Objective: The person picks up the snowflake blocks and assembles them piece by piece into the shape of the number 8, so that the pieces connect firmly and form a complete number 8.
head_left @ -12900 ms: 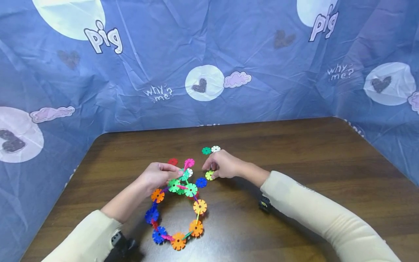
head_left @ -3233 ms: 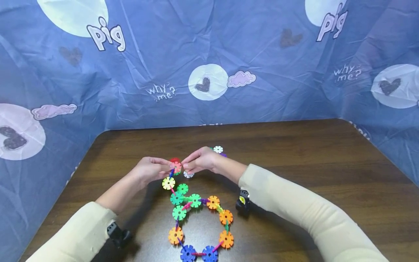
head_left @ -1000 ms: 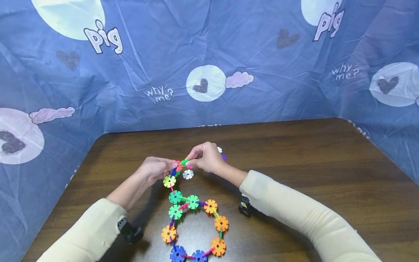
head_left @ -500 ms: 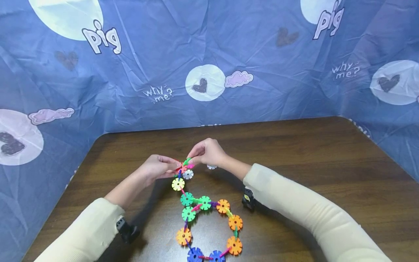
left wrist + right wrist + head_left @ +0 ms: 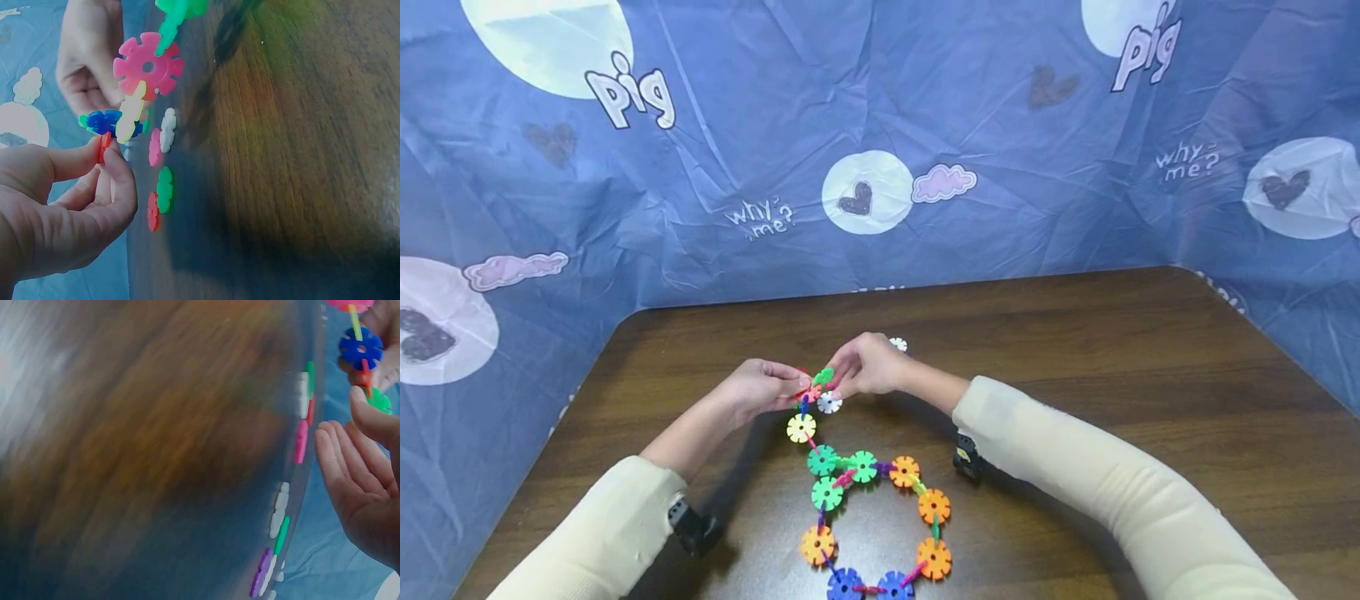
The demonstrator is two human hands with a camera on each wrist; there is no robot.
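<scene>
A chain of notched plastic snowflake discs lies on the table, its near part forming a ring with orange discs (image 5: 935, 506) and blue discs (image 5: 845, 586). From the ring a tail runs up past a yellow disc (image 5: 801, 427) into my left hand (image 5: 756, 389). Thumb and forefinger of that hand pinch a red disc (image 5: 104, 150), slotted to a blue disc (image 5: 103, 120). A green disc (image 5: 823, 377) stands on the red one at the tail's end. Close beside it is my right hand (image 5: 874, 365), thumb and fingers apart, with nothing between them.
Loose discs lie under and behind the hands: a white disc (image 5: 830, 403), another white disc (image 5: 898, 343), a pink disc (image 5: 301, 441) and a purple disc (image 5: 260, 572). A blue printed cloth (image 5: 760, 150) hangs behind the table (image 5: 1075, 350).
Since the oldest frame the tail has gained several discs, the green one last. Within the last half second my right hand has let go of the green disc, and the chain has shifted slightly left.
</scene>
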